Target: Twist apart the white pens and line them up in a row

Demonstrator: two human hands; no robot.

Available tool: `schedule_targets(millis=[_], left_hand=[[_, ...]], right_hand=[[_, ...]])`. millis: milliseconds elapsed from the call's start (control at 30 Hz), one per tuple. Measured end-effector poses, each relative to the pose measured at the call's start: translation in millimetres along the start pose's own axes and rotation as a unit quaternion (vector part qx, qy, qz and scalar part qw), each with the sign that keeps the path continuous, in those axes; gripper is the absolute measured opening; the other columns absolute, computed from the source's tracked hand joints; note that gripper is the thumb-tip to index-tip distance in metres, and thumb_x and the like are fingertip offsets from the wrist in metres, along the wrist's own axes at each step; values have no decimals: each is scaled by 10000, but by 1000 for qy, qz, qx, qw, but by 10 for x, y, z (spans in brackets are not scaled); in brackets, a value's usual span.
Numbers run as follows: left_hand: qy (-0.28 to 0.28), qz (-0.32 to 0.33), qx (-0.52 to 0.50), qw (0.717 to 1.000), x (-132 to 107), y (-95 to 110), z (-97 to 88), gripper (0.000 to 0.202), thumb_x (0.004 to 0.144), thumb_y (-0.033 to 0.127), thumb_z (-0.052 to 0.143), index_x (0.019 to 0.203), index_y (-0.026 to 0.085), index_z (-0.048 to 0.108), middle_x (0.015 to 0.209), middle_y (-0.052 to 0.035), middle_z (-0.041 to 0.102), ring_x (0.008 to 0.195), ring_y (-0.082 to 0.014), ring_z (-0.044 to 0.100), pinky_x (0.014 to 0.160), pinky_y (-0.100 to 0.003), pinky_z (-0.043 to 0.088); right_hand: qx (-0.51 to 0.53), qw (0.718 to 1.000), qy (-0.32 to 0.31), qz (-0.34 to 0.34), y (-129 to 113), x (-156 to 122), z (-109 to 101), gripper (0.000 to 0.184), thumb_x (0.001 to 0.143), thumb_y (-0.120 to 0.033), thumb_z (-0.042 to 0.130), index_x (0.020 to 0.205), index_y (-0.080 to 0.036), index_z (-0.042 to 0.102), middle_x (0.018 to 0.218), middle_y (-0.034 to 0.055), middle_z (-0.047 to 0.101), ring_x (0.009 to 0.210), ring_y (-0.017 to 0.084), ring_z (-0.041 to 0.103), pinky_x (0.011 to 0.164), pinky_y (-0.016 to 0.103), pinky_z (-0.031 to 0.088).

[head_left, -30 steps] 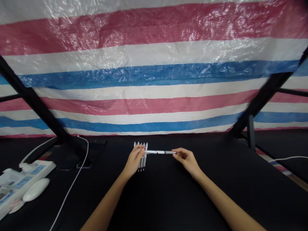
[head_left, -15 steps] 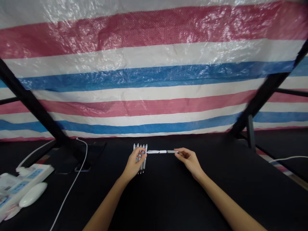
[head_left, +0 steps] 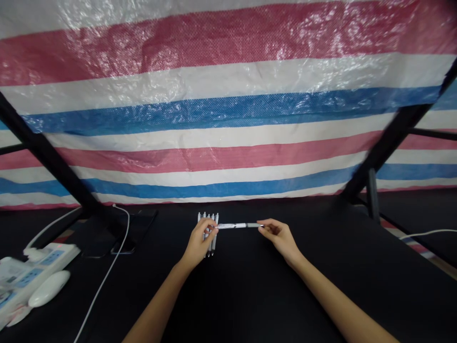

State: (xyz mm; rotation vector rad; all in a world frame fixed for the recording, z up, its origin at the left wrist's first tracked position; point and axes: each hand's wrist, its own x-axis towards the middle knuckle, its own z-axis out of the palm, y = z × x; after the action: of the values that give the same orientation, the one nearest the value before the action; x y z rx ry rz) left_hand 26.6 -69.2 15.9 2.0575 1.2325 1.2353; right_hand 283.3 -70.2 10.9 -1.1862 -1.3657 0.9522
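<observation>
A white pen with a grey grip [head_left: 235, 226] lies level between my two hands, its tip end to the right. My left hand [head_left: 198, 240] pinches its left end between thumb and fingers. At the grey tip end, my right hand [head_left: 280, 237] closes thumb and fingertips on it. Several similar pens [head_left: 214, 240] lie side by side on the black table [head_left: 250, 290], pointing toward me. My left hand is over this row and hides part of it.
To the left are a white power strip [head_left: 39, 271], a white computer mouse [head_left: 49, 288], a white cable [head_left: 107, 276] and a dark phone-like slab [head_left: 123, 245]. Black frame bars [head_left: 385, 143] slant at both sides. A striped plastic sheet [head_left: 221, 157] hangs behind.
Hardly anything differs. Both hands keep hold of the pen in nearly the same place, and the view has shifted very slightly.
</observation>
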Motion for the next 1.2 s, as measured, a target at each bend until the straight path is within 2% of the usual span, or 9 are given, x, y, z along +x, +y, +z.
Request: schedule_targets(millis=[167,333,533,633,733,833,933,1033,1200], left_hand=[[4,-5,-6,1000,4,16,-12,151,858,295,467,798,191,559,904,-43,574,854,-158,558,713,-262,447],[6,-40,-33,999,11,32,-31,244,868,324,435,730,177,574,935,-59,576,882,-170,554,734,-270,444],[67,-86,-95,990,50,8,-70,369,840,436,457,621,160,570,846,-59,589,825,-174,553,682,-247,427],[112,-150,-159,969,71,-36,-94,368,790,489,509,661,157,599,710,-30,570,702,-152,537,644,-241,414],[168,-210,-245,931,87,-69,-122,360,726,498,577,635,150,580,671,-20,563,666,-139,526,618,-233,412],[220,-235,-310,895,98,-70,-156,355,670,472,632,564,148,531,645,-7,545,655,-124,530,607,-221,416],[251,-254,-341,870,103,-58,-185,323,633,446,663,590,146,550,593,23,505,615,-105,523,590,-209,414],[262,-265,-340,864,101,-59,-194,318,629,443,666,606,144,560,584,28,497,606,-101,518,588,-208,411],[250,-261,-322,875,97,-84,-175,341,641,460,657,578,143,549,605,17,497,640,-106,506,610,-212,414]], right_hand=[[-6,1000,-2,5,-18,-9,1,287,653,-384,691,840,-167,702,535,-28,472,502,101,406,496,253,339],[-9,1000,3,-3,-14,-5,-11,312,644,-407,702,843,-166,708,547,-15,501,508,106,419,495,253,347],[2,1000,15,-4,-3,8,-20,338,631,-434,710,841,-169,710,548,-14,495,515,106,416,496,251,339],[17,999,28,4,-27,6,-24,326,618,-423,719,829,-175,709,544,-23,477,514,102,406,500,250,329],[24,999,45,8,-60,5,-37,322,611,-422,721,821,-177,703,541,-27,464,518,106,404,505,254,324],[34,998,60,11,-81,9,-56,335,603,-425,724,826,-177,697,543,-28,462,523,108,399,510,257,314],[47,996,73,15,-90,15,-67,348,587,-426,734,825,-176,696,540,-29,466,524,107,396,510,257,309],[61,995,76,29,-102,16,-65,347,569,-413,748,818,-176,697,561,-19,501,543,113,419,521,258,320],[79,993,63,55,-119,8,-58,350,568,-398,754,838,-181,704,640,10,588,607,132,480,555,259,354]])
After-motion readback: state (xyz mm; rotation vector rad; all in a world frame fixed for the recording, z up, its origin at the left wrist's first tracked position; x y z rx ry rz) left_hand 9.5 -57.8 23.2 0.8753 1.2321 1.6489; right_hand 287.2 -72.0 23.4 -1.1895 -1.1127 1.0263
